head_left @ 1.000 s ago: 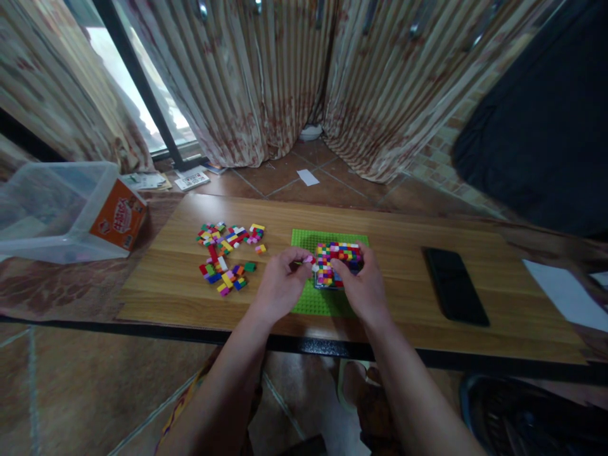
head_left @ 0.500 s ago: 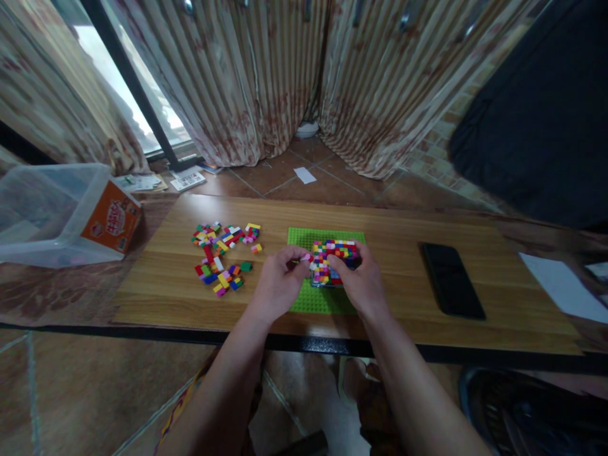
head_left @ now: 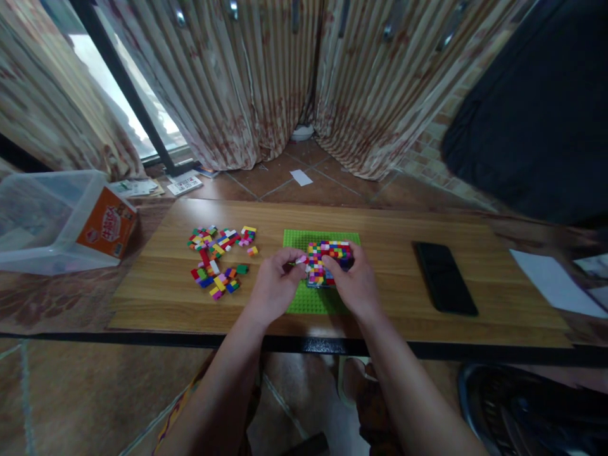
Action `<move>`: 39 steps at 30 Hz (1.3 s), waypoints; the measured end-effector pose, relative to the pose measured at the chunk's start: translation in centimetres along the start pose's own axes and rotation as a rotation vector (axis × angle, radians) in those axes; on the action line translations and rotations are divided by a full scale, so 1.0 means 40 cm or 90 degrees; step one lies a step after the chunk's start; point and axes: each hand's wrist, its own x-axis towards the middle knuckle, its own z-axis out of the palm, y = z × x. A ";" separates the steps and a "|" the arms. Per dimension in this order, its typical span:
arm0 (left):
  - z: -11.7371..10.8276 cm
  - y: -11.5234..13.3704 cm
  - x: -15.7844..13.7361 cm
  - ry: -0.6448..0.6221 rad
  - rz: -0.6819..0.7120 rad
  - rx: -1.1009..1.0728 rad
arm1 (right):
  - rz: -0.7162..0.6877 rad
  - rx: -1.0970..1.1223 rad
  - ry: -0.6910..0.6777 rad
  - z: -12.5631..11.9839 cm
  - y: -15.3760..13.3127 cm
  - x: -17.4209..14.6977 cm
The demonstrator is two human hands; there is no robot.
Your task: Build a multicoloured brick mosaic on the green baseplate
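Note:
A multicoloured block of small toy bricks [head_left: 315, 261] stands on a green studded baseplate [head_left: 323, 305] in the middle of the table. My right hand [head_left: 355, 278] is closed round the block's right side, its thumb lying on top. At the block's left edge, my left hand [head_left: 276, 284] pinches a small pink brick [head_left: 301, 259] between thumb and fingertips. Whether the pink brick touches the block I cannot tell. Left of my hands, loose bricks [head_left: 219, 278] of many colours lie in scattered groups on the wood.
A black phone [head_left: 444, 277] lies on the wooden table [head_left: 389, 221] at right, with white paper [head_left: 553, 282] beyond it. To the left stands a clear plastic bin [head_left: 52, 218] with an orange label. Curtains [head_left: 266, 82] hang behind the table.
The whole view has shifted slightly. Both hands keep nearly the same place at the block, the pink brick still in my left fingertips.

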 end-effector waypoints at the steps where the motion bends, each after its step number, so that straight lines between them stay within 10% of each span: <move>1: 0.001 0.001 0.000 0.001 -0.002 -0.004 | -0.005 -0.005 -0.001 -0.002 -0.001 -0.002; 12: 0.010 0.006 -0.002 -0.023 0.028 -0.127 | -0.247 0.083 0.033 -0.038 -0.060 -0.034; 25: 0.017 0.023 -0.011 -0.060 0.040 -0.209 | -0.103 0.283 -0.120 -0.039 -0.081 -0.052; 39: 0.015 0.034 -0.017 -0.108 0.036 -0.199 | -0.137 0.284 -0.146 -0.044 -0.089 -0.057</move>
